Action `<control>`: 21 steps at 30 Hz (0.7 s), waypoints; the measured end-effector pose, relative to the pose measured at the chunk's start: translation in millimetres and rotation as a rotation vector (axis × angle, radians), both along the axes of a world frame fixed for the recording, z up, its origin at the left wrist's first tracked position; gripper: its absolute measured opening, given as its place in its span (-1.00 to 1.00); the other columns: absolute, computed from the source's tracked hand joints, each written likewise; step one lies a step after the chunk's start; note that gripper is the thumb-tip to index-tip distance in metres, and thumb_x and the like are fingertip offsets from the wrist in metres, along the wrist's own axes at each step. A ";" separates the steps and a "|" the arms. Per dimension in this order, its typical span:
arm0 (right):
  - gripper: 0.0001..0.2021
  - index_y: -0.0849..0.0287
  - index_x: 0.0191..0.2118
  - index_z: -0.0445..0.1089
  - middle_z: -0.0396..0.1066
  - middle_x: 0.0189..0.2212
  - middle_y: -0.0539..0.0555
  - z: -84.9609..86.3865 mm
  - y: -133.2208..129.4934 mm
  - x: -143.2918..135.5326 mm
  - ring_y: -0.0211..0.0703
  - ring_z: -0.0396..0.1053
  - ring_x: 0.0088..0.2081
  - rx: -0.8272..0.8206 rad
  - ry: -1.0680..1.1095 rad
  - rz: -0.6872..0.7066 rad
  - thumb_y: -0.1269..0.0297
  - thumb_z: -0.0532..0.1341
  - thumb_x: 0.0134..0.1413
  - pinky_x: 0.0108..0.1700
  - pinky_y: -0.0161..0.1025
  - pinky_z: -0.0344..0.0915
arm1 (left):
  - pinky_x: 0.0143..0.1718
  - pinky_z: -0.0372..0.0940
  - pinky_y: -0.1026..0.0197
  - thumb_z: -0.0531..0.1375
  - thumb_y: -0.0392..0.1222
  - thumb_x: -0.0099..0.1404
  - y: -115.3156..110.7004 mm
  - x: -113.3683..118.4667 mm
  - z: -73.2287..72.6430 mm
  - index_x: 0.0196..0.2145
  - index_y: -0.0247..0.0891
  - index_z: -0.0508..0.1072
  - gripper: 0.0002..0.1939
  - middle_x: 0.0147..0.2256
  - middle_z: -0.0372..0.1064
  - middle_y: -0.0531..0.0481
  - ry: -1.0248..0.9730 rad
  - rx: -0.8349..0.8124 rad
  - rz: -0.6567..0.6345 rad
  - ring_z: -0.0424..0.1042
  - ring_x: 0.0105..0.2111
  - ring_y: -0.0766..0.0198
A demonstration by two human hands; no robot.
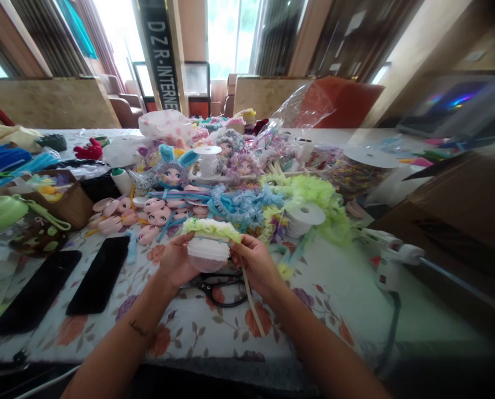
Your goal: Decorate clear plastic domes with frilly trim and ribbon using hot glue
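My left hand [175,261] and my right hand [256,260] hold a small rounded doll-cap-like piece [208,250] between them, above the tablecloth. The piece has white lace rows, a pale see-through bottom and a lime-green ruffle along its top edge. My left fingers are closed on its left side. On the right, my thumb and fingers pinch the end of the ruffle, and a thin cream strip [251,302] hangs down from that hand. Beneath the hands lie black-handled scissors [225,289], partly hidden by the piece.
Behind the hands lie several doll faces [158,216], blue ruffle trim [247,204], lime-green ruffle trim [318,197] and a white spool [304,216]. Two dark phones [98,275] lie at left. A glue gun [391,255] and a cardboard box [459,221] stand at right.
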State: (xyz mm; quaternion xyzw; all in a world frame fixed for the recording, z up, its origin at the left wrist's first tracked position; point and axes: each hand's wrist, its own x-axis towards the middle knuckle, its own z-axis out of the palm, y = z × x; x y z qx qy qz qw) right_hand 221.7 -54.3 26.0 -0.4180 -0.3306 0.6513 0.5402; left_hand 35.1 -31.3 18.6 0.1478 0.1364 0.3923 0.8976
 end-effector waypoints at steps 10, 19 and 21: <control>-0.67 0.20 -0.57 0.38 0.28 -0.70 -0.12 2.2 0.6 0.4 -0.42 0.11 -0.66 -0.001 0.017 -0.051 0.12 0.49 -0.31 -0.62 -0.42 -0.01 | -0.02 0.39 -0.20 0.04 -0.08 0.39 -10.7 16.3 23.0 -0.08 -0.35 0.49 -0.65 -0.15 0.57 -0.17 0.166 -0.038 0.184 0.55 -0.17 0.02; -0.72 0.19 -0.46 0.51 0.32 -0.64 -0.10 13.3 -1.5 13.3 -0.41 0.17 -0.60 0.077 -0.046 -0.064 0.14 0.50 -0.29 -0.59 -0.42 0.04 | 0.03 0.40 -0.12 0.24 -0.26 0.21 -8.7 7.0 16.4 0.01 -0.34 0.39 -0.60 -0.14 0.54 -0.17 0.337 0.107 0.376 0.52 -0.11 0.05; -0.71 0.19 -0.47 0.49 0.30 -0.66 -0.11 16.2 -0.4 21.1 -0.39 0.15 -0.62 0.079 -0.085 -0.004 0.13 0.49 -0.27 -0.61 -0.41 0.04 | 0.03 0.39 -0.14 0.27 -0.25 0.19 -5.2 3.4 17.3 0.09 -0.28 0.33 -0.50 -0.11 0.52 -0.15 0.367 0.123 0.477 0.51 -0.08 0.04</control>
